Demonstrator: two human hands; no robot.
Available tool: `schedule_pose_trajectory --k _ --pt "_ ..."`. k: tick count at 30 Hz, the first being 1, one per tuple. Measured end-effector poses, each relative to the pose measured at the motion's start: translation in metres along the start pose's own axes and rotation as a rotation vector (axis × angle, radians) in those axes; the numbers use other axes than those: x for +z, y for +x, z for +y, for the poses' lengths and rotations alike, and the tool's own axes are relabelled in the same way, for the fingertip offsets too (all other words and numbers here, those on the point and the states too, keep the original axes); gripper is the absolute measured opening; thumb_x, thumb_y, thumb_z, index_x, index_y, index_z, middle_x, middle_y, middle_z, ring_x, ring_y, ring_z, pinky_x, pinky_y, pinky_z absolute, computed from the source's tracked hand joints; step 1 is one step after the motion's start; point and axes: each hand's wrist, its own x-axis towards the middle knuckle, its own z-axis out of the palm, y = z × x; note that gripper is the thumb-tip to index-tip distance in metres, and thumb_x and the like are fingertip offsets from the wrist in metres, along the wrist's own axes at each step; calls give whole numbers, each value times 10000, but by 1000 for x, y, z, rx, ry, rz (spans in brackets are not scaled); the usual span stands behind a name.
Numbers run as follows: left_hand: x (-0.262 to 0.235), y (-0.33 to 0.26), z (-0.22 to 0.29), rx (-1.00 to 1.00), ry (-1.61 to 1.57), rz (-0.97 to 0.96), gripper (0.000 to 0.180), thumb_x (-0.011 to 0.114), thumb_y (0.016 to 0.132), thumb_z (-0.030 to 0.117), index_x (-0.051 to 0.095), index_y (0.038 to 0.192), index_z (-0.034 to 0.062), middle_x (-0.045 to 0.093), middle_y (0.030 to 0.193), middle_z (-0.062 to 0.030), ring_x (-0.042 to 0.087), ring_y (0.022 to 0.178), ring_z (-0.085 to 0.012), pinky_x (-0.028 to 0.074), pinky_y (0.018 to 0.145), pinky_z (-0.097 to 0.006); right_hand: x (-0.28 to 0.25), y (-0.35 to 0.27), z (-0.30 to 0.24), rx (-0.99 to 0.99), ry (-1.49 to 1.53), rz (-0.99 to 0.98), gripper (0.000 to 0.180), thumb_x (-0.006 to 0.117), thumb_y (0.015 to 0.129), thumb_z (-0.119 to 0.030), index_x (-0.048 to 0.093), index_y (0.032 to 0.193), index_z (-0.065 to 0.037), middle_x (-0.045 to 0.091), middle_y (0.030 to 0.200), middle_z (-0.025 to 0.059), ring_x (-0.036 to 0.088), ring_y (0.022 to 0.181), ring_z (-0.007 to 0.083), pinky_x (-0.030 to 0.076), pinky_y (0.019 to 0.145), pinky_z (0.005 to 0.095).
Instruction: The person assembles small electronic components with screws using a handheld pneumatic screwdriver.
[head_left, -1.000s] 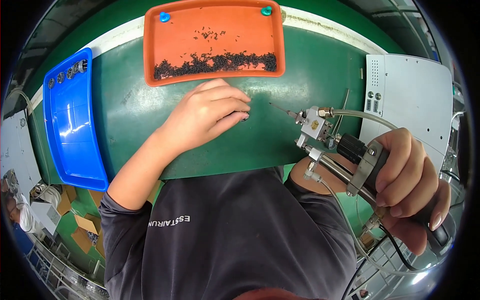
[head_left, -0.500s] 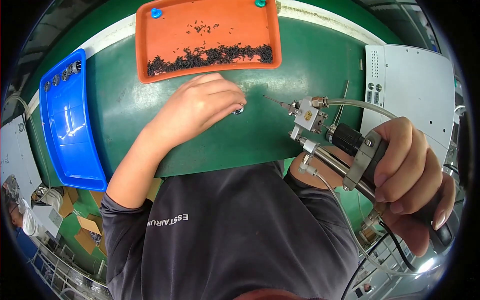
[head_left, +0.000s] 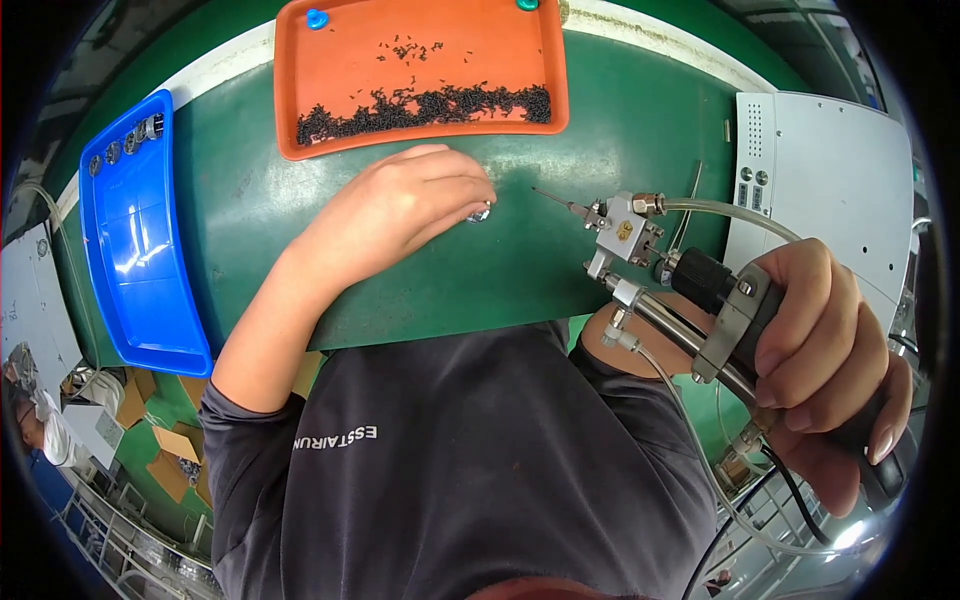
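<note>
Over the green mat, my left hand (head_left: 408, 200) is closed with its fingers pinched around a small shiny metal part (head_left: 480, 213); most of that part is hidden under the fingers. My right hand (head_left: 825, 335) grips the dark handle of a metal dispensing gun (head_left: 630, 232), which has a thin needle tip and clear hoses attached. The needle (head_left: 551, 196) points left, a short way to the right of my left fingertips and not touching them. Beyond my left hand lies an orange tray (head_left: 430, 138) with many small black screws (head_left: 430, 105) heaped along its near side.
A blue tray (head_left: 150, 265) on the left has several round metal parts (head_left: 130, 143) at its far end. To the right stands a white control box (head_left: 825, 160) with knobs. Tweezers (head_left: 690, 205) lie beside it. Hoses and a black cable run from the gun. Cardboard boxes (head_left: 180, 450) sit below left.
The view has shifted slightly. Both hands keep their grips, and the needle stays at about the same distance from my left fingers.
</note>
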Motion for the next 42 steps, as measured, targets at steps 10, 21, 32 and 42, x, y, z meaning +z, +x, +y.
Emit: schedule_pose_trajectory --k 10,21,32,42 --pt "-4 -7 -2 -54 -64 -77 197 729 848 5 710 1043 11 672 1040 -95 677 939 -302 556 798 -397 14 -2 32 -281 112 255 397 861 822 -476 726 1006 -152 643 684 -60 603 530 72 433 572 220" --pt "3 -3 -7 -16 -111 -19 222 726 856 9 724 1076 42 658 1033 -94 677 911 -281 553 772 -402 13 -1 24 -264 64 221 413 851 829 -498 722 1024 -157 655 705 -60 626 559 72 447 580 214" --pt "2 -13 -4 65 31 62 223 788 744 -4 734 959 16 707 1095 -90 669 971 -292 567 833 -402 11 -1 22 -99 -6 145 440 796 891 -481 680 1148 -143 638 759 -31 608 596 103 433 623 258" --pt "11 -9 0 77 141 133 199 817 772 95 747 947 31 684 997 -72 657 874 -263 563 735 -386 12 8 40 42 -85 20 427 710 962 -489 595 1224 -172 594 756 -26 581 593 98 452 628 270"
